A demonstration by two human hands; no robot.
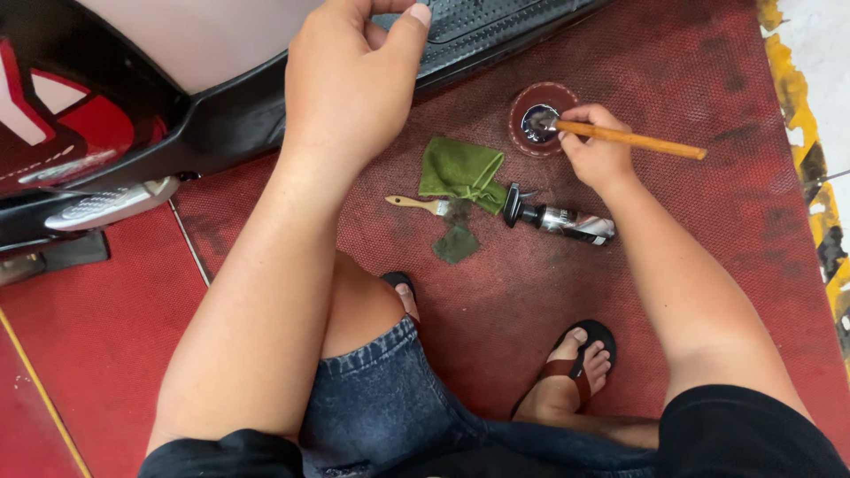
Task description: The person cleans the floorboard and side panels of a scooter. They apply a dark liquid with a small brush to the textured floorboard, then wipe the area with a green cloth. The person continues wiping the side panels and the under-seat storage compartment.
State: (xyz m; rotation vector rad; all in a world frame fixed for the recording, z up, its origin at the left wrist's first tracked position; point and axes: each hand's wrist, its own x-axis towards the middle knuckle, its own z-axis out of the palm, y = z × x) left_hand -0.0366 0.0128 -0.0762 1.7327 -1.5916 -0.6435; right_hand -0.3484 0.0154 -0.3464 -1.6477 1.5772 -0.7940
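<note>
Brush tip in the round tin, left hand on the scooter.

Your right hand (595,150) pinches a wooden-handled brush (633,140), its tip in the small round tin (541,119) at upper centre. Keep the bristles low, loading lightly. Your left hand (350,80) curls on the scooter's ribbed black footboard (496,26). A soft green cloth (460,170), flat paintbrush (416,204) and spray bottle (558,218) lie on the textured red mat (708,230).

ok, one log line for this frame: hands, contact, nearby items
left hand: gripping scooter edge | right hand: holding wooden brush, tip in round tin | mat: green cloth, spray bottle
</note>
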